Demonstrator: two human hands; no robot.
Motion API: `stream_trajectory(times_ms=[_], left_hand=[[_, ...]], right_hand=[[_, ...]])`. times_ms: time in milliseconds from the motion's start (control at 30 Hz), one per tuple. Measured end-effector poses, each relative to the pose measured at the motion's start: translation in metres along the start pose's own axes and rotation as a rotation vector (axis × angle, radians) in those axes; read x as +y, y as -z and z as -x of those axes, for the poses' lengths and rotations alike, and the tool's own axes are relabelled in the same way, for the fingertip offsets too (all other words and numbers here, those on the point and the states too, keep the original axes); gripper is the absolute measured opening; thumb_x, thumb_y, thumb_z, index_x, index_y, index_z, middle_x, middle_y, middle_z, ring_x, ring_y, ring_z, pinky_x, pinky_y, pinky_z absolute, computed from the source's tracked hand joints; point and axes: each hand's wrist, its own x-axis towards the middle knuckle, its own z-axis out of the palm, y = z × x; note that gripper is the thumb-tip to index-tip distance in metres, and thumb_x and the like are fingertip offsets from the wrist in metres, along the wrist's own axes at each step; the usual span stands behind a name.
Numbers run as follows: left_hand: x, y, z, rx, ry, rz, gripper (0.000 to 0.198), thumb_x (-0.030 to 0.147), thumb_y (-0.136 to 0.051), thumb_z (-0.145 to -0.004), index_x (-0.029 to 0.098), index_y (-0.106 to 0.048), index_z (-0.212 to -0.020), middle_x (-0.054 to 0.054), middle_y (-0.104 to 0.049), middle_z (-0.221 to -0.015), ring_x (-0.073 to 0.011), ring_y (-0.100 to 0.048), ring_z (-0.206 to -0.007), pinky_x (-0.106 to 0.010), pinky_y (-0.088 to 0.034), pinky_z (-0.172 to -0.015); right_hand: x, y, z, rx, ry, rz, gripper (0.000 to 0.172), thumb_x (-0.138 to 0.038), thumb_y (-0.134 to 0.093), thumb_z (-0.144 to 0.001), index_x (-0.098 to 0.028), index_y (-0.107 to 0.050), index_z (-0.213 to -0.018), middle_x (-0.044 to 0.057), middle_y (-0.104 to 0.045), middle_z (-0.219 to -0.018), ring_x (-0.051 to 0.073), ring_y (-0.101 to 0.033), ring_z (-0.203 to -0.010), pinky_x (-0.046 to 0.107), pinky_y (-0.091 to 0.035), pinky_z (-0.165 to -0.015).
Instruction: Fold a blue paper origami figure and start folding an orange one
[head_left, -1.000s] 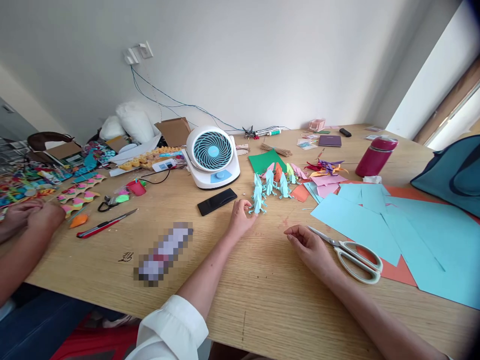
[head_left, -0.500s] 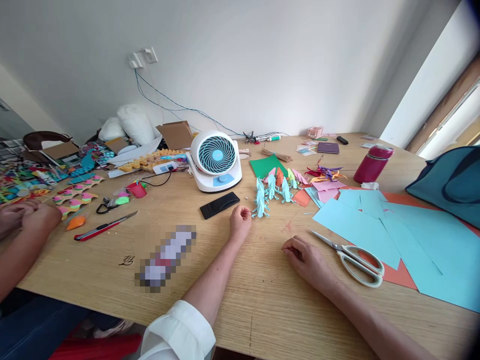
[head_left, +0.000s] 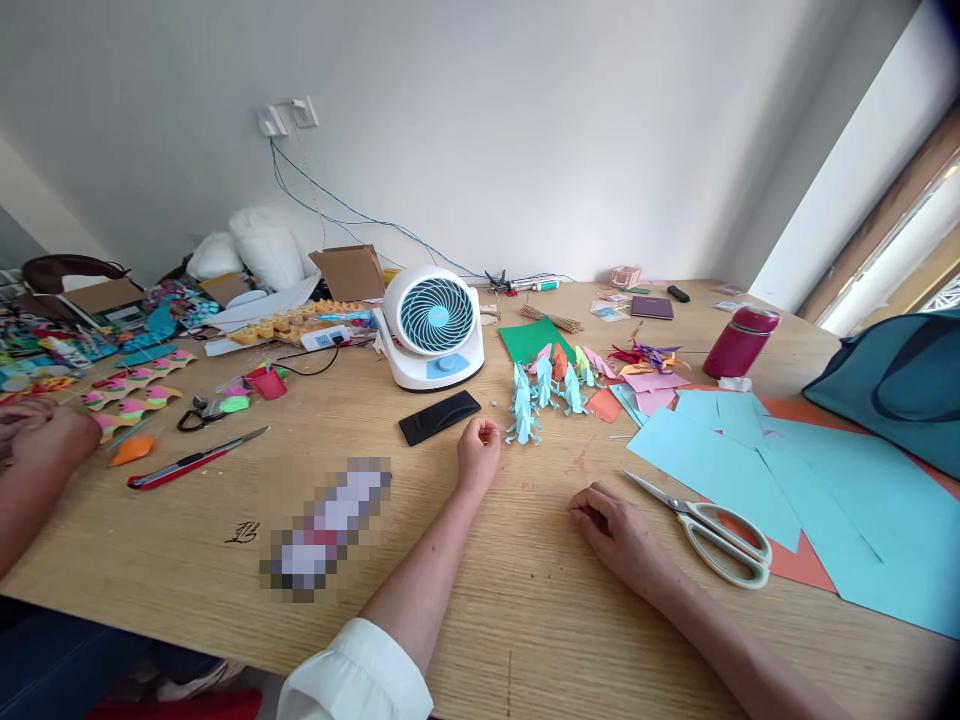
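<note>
My left hand [head_left: 478,456] rests on the wooden table with its fingers curled in, and nothing shows between them. Just right of its fingertips stand light-blue folded-paper figures [head_left: 523,408], a small gap away. Behind them are an orange paper figure [head_left: 559,362] and pink and green ones. My right hand [head_left: 613,528] lies on its side with the fingers loosely curled under and no object visible in it. White-handled scissors [head_left: 724,540] lie to its right, blades partly open, beside light-blue paper sheets [head_left: 840,490]. A black flat case [head_left: 439,416] sits left of my left hand.
A white fan [head_left: 435,325] stands at the back, near green paper [head_left: 536,342]. At right are a magenta bottle [head_left: 741,342] and a teal bag [head_left: 892,380]. Another person's hands [head_left: 52,435] are at far left, near a red utility knife [head_left: 196,460].
The view has shifted slightly, so most things sit a little lower or farther left. Both my hands keep nearly the same place and curled pose; nothing was picked up or let go.
</note>
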Motion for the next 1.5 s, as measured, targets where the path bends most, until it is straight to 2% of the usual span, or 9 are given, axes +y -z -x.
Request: stream_trajectory(times_ms=[633,1133,1233,1300,1400,1500], left_hand=[[0.001,0.001,0.0,-0.012,0.022,0.017,0.01,0.008,-0.058,-0.077,0.019,-0.057,-0.077,0.001,-0.064,-0.076,-0.0132,-0.061,-0.072,-0.025,-0.05,-0.072],[-0.004,0.002,0.002,-0.044,0.04,0.02,0.009,0.01,-0.057,-0.079,0.019,-0.058,-0.08,0.0,-0.064,-0.078,-0.0133,-0.062,-0.073,-0.024,-0.05,-0.071],[-0.003,0.002,0.002,-0.044,0.036,0.014,0.008,0.011,-0.056,-0.079,0.019,-0.057,-0.079,0.0,-0.064,-0.077,-0.0133,-0.063,-0.072,-0.023,-0.05,-0.069],[-0.004,0.002,0.001,-0.043,0.027,0.008,0.008,0.011,-0.056,-0.079,0.019,-0.057,-0.079,0.0,-0.064,-0.077,-0.0134,-0.063,-0.071,-0.024,-0.05,-0.068],[-0.005,0.003,0.001,-0.046,0.001,-0.009,0.009,0.01,-0.055,-0.08,0.019,-0.056,-0.08,0.0,-0.063,-0.077,-0.0138,-0.063,-0.071,-0.025,-0.05,-0.069],[-0.003,0.003,0.004,-0.066,-0.051,-0.036,0.009,0.01,-0.055,-0.081,0.019,-0.055,-0.083,-0.002,-0.062,-0.079,-0.0144,-0.061,-0.07,-0.027,-0.051,-0.069]], right_hand=[[-0.002,0.002,0.0,-0.014,-0.002,0.003,0.016,-0.021,-0.044,-0.094,-0.024,-0.056,-0.084,0.003,-0.061,-0.084,0.019,-0.057,-0.075,0.033,-0.045,-0.068],[-0.004,-0.002,-0.005,-0.017,0.0,0.124,0.015,-0.016,-0.044,-0.091,-0.024,-0.055,-0.086,0.003,-0.063,-0.084,0.019,-0.06,-0.075,0.031,-0.044,-0.068],[-0.004,0.001,-0.023,-0.04,0.037,0.226,0.016,-0.014,-0.045,-0.089,-0.023,-0.057,-0.083,0.002,-0.064,-0.083,0.017,-0.06,-0.072,0.029,-0.043,-0.065],[0.001,0.007,-0.047,-0.021,0.049,0.286,0.016,-0.014,-0.046,-0.089,-0.022,-0.06,-0.086,0.003,-0.065,-0.083,0.016,-0.06,-0.069,0.027,-0.041,-0.062],[0.014,0.018,-0.095,0.043,0.04,0.34,0.017,-0.014,-0.048,-0.089,-0.02,-0.063,-0.096,0.005,-0.065,-0.089,0.016,-0.06,-0.069,0.028,-0.041,-0.063],[0.027,0.028,-0.147,0.086,0.086,0.399,0.022,-0.012,-0.049,-0.09,-0.018,-0.065,-0.104,0.011,-0.064,-0.099,0.021,-0.062,-0.085,0.031,-0.044,-0.073]])
